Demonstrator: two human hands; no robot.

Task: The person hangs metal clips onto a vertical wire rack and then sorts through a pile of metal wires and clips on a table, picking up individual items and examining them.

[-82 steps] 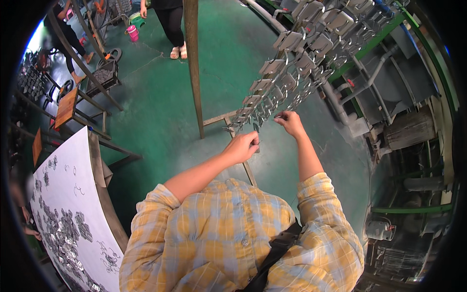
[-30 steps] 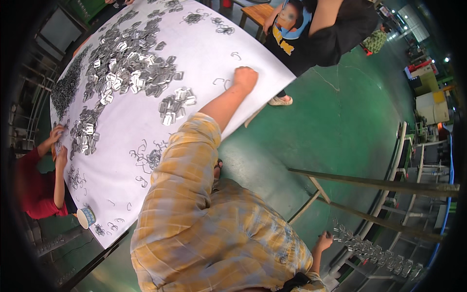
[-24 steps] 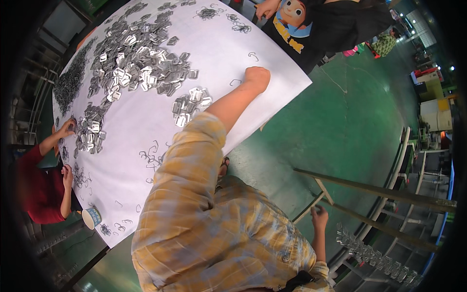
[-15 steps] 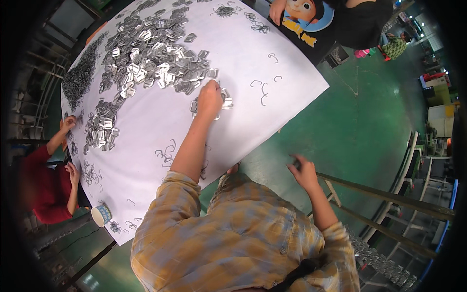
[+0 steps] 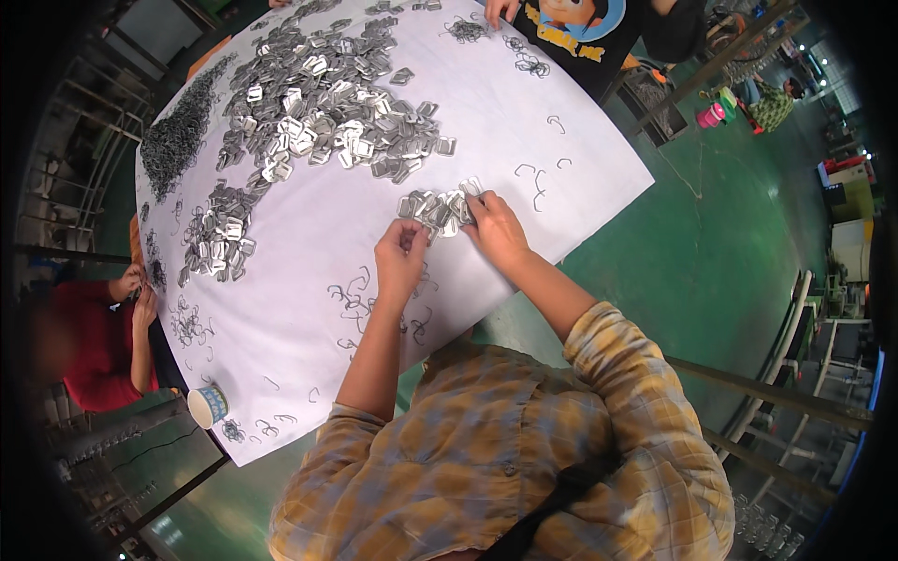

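Both hands work at a small cluster of metal clips (image 5: pixel 438 208) lying on the white table cover (image 5: pixel 309 327), just right of the frame's centre. Right hand (image 5: pixel 496 229) rests on the cluster's right edge with fingers curled over the outermost pieces; whether it pinches one piece cannot be told. Left hand (image 5: pixel 400 254) sits at the cluster's lower left edge, fingertips bent in toward the clips; a firm grasp cannot be confirmed.

Risk 1: the cluster lies near the right edge of the cover. A sweeping motion toward the right of the frame would likely push clips off onto the green floor (image 5: pixel 711 262).

Risk 2: loose wire hooks (image 5: pixel 360 297) lie scattered just below the left hand, with a few more hooks (image 5: pixel 541 178) at the upper right of the cluster. These could snag fingers or mix with the clips if the hands drag across them.

Risk 3: the large heap of clips (image 5: pixel 318 103) in the upper centre sits near the cluster. Pieces pulled from it carelessly may slide and merge the two groups.

Risk 4: a paper cup (image 5: pixel 208 406) stands at the lower left edge of the cover, well apart from the hands but close enough to the edge to tip if the cover is tugged.

Other persons work at the far left (image 5: pixel 94 337) and the top (image 5: pixel 580 28) of the frame.
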